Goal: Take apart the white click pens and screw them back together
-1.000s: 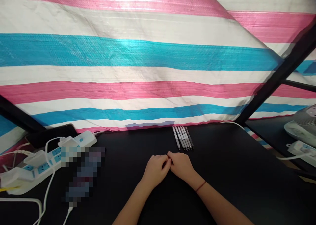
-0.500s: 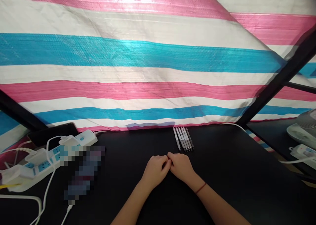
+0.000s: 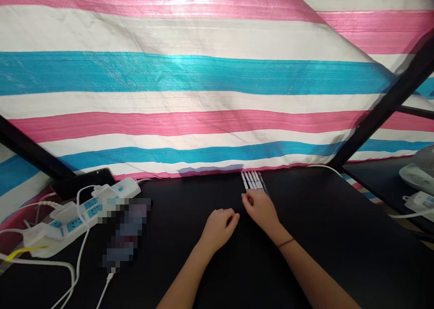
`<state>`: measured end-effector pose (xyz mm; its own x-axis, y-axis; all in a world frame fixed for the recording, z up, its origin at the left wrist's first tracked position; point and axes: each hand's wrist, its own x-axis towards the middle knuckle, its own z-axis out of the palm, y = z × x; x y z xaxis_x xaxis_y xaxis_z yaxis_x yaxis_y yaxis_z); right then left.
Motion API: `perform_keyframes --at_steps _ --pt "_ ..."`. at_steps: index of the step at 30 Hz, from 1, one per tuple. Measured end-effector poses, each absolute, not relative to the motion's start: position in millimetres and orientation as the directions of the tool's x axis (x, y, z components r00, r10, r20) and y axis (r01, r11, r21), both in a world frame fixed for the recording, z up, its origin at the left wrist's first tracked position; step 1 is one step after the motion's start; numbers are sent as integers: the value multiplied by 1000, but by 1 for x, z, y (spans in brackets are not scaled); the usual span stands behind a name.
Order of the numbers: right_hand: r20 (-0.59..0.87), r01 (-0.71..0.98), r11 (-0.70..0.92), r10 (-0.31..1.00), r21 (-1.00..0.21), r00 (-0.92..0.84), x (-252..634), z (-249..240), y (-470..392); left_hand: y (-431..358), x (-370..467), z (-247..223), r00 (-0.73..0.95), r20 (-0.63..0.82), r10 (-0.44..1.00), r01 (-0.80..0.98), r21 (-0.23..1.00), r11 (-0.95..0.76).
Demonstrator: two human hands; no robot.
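Several white and grey pens [image 3: 251, 180] lie side by side on the black table [image 3: 176, 196], near its back edge, with a darker one at the right end of the row. My right hand [image 3: 260, 208] is over their near ends and hides them, its fingers curled; whether it grips a pen cannot be made out. Lower and to the left, my left hand [image 3: 219, 227] rests on the table, fingers curled in and closed, with nothing seen in it. A gap parts the two hands.
On the left are a white power strip [image 3: 127, 189] with plugs and cables, a black phone-like device [image 3: 83, 182] and a blurred-out object [image 3: 127, 234] with a white cable. Striped sheeting [image 3: 217, 73] hangs behind. Another power strip [image 3: 420, 201] is at the right.
My right hand has parted from my left and moved forward and right onto the pens' near ends. The view has shifted slightly.
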<state>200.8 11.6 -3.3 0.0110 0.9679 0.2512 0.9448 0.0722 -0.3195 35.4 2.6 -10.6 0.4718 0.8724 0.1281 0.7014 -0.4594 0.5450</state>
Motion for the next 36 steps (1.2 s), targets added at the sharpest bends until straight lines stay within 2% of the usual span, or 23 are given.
perform_keyframes --at_steps 3,6,8,13,18,21,24,26,28,32,36 --pt "352 948 -95 914 -304 204 209 -3 29 2 35 -10 482 135 866 700 535 -473" --pt "255 924 -290 901 -250 352 214 -8 47 1 34 -10 494 143 857 693 530 -488" --pt "164 913 -346 909 -217 383 215 -11 57 1 33 -11 501 149 852 688 529 -497" --pt "21 923 -306 947 -234 319 213 -6 69 2 31 -12 514 168 841 672 531 -516" --pt "-48 930 -250 968 -270 247 205 1 65 1 32 -16 504 182 844 667 540 -514" --pt "-80 927 -212 977 -309 197 201 3 54 4 32 -19 415 253 874 645 596 -479" --pt "-168 879 -172 980 -445 106 193 0 35 9 29 -23 226 364 904 646 638 -418" --pt "-278 652 -207 960 -729 -6 184 -4 21 14 25 -25 144 391 909 654 652 -384" --pt "-236 507 -179 970 -843 -50 175 -9 9 18 20 -28 112 382 917 666 656 -355" --pt "-99 460 -59 993 -886 -64 161 -15 -1 23 14 -34 116 370 922 692 636 -342" --pt "-124 448 -60 985 -892 -116 160 -9 -3 24 14 -37 155 400 903 695 605 -388"
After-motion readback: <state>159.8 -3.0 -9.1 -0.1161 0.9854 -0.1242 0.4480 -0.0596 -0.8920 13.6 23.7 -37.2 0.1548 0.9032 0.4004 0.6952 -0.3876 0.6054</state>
